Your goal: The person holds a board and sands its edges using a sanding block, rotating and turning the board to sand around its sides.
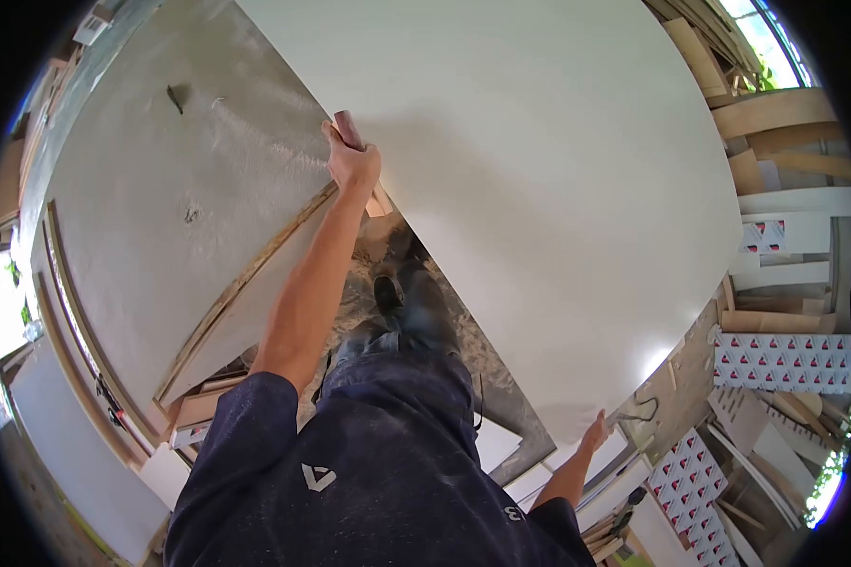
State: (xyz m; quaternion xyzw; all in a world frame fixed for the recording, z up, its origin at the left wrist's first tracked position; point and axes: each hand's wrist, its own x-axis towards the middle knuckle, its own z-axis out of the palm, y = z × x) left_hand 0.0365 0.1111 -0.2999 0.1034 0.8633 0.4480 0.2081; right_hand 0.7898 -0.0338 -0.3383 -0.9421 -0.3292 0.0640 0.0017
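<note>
My left hand [353, 168] is closed around a reddish-brown sanding block [348, 130], whose pale end sticks out below the palm. It holds the block along the left edge of a large white panel [539, 189]. Low on the right, my right hand [593, 436] grips the panel's near corner; some of its fingers are hidden. The panel's surface is smooth and pale, with a bright reflection near the right edge.
A grey dusty tabletop [142, 170] lies to the left, with a curved wooden strip [246, 279] along its edge. Offcuts and printed boards [785, 362] are stacked at the right. A bent metal hook [645, 409] shows beyond the panel's near corner.
</note>
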